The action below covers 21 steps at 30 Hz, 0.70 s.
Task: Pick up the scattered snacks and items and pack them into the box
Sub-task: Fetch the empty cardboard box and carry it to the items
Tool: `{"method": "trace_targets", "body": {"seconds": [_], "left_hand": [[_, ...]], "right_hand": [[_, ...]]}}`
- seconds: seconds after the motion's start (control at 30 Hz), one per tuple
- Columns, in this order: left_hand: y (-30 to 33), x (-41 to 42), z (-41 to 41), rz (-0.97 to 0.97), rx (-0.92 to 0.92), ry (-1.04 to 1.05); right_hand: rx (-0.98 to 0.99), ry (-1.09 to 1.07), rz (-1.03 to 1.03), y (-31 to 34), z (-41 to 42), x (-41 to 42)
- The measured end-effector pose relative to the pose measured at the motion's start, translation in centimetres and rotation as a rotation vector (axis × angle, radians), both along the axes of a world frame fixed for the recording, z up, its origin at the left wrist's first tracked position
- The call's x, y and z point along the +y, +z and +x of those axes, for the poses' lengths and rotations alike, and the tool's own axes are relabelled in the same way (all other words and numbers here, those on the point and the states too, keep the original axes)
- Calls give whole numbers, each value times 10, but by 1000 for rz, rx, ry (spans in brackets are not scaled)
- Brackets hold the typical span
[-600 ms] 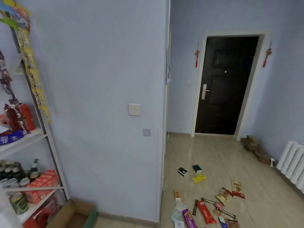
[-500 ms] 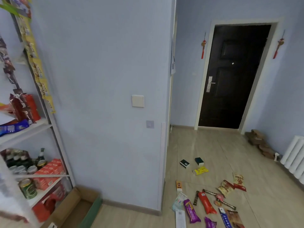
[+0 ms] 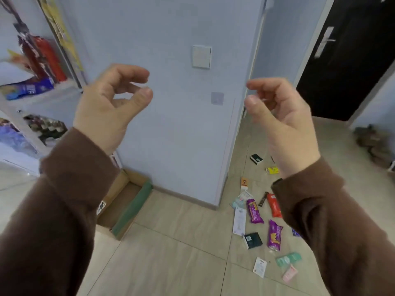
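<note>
Both hands raised into view | left hand [image 3: 111, 103], right hand [image 3: 280, 112]: loosely curled, empty; two purple packets [image 3: 254, 211]; one box [image 3: 126, 201]

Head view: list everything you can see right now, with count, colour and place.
cardboard box: one, brown with a green flap, open on the floor by the wall corner
purple snack packs: two, floor at right
red-orange snack pack: one, floor beside the right sleeve
dark small boxes: two, floor
yellow packet: one, floor
white card: one, floor
shelf unit: one, white, stocked, at left
door: one, black, at right
left hand: raised, loosely curled, empty
right hand: raised, loosely curled, empty
</note>
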<state>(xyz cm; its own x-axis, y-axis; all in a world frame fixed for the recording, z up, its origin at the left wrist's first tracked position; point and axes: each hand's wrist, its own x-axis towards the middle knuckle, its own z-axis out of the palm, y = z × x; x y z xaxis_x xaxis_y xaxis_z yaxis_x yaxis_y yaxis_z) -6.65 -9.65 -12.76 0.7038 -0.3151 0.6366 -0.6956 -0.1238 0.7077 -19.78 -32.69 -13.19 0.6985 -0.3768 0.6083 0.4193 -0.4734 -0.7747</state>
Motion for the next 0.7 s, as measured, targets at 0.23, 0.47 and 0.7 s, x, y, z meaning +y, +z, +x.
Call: {"method": "trace_targets", "body": {"seconds": [0.23, 0.47, 0.7], "left_hand": [[-107, 10, 53, 176, 311, 100], [-220, 41, 91, 425, 498, 224], [-314, 96, 146, 647, 683, 253]], "right_hand": [[369, 9, -49, -106, 58, -9], [649, 58, -112, -209, 118, 12], [868, 86, -198, -293, 189, 56]]}}
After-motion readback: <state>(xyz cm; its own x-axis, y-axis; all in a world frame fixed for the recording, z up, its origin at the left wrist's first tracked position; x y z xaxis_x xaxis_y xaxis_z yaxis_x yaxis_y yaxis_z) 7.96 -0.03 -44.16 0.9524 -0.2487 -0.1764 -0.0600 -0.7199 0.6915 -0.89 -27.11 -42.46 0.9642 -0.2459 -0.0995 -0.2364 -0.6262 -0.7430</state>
